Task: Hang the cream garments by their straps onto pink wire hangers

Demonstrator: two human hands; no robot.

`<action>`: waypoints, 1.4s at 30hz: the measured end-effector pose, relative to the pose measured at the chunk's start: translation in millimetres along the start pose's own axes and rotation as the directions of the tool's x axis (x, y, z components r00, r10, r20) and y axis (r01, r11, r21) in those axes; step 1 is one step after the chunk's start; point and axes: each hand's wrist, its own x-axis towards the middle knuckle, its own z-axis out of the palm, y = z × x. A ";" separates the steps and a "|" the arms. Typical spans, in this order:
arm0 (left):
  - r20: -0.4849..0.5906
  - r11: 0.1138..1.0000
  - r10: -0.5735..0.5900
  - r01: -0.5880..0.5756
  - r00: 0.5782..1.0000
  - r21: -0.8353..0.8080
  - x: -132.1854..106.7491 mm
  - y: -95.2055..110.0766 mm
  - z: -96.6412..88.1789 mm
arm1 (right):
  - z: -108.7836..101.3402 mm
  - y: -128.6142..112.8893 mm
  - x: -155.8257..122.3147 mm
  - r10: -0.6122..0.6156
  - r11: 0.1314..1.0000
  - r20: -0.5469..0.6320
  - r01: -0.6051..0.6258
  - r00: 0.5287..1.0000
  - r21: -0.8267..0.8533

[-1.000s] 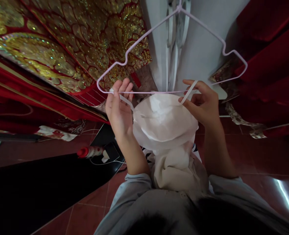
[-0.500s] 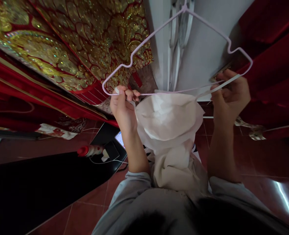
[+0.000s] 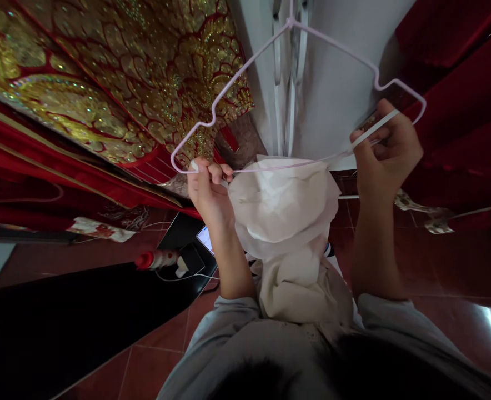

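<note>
A pale pink clothes hanger spans the upper middle, its hook cut off by the top edge. My left hand is closed around the lower bar near the hanger's left corner. At the right end my right hand pinches a flat white strap, stretched taut between thumb and fingers. The hanger's right corner passes behind those fingers. Below the bar hangs an off-white garment, bunched and reaching down to my lap. Whether a second strap lies under my left fingers is hidden.
Gold sequinned red garments hang at left, dark red cloth at right. Behind the hanger is a pale grey panel with metal bars. A black table at lower left carries a red-capped bottle, a phone and a white cable.
The hanger has shifted slightly left and down in view. My right hand has drawn the strap up and inward, away from the hanger's corner. My left hand keeps its hold.
</note>
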 end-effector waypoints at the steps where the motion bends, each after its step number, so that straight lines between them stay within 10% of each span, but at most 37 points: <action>1: -0.009 1.000 -0.001 0.000 1.000 -0.008 -0.6 0.0 1.1 | 1.8 2.3 1.3 0.008 1.000 -0.014 -0.008 1.000 0.002; 13: 0.044 0.994 0.000 0.005 0.999 -0.113 3.6 2.0 -2.3 | 13.3 10.6 11.7 -0.107 0.991 -0.030 0.109 0.994 0.075; 16: 0.062 0.988 -0.002 0.012 0.998 -0.153 -0.7 -1.7 0.8 | 9.9 -12.8 -0.6 -0.121 0.990 0.183 0.105 0.976 0.095; 21: 0.044 0.999 -0.021 0.023 0.999 -0.044 -5.3 -10.4 -5.6 | 11.7 -35.6 -11.0 -0.045 0.990 0.634 0.120 0.772 -0.075; 27: -0.126 0.961 0.265 -0.251 0.956 0.115 9.7 -8.2 -47.7 | 12.5 -30.5 -11.5 -0.042 0.990 0.631 0.118 0.775 -0.079; 35: 0.290 0.890 0.178 -0.279 0.940 0.359 26.4 34.1 -62.0 | 16.2 -21.5 -15.2 -0.035 0.992 0.617 0.101 0.786 -0.072; 42: 0.322 0.869 0.223 -0.337 0.920 0.361 39.3 51.8 -50.1 | 17.1 -26.1 -18.8 -0.080 0.993 0.579 0.112 0.811 -0.020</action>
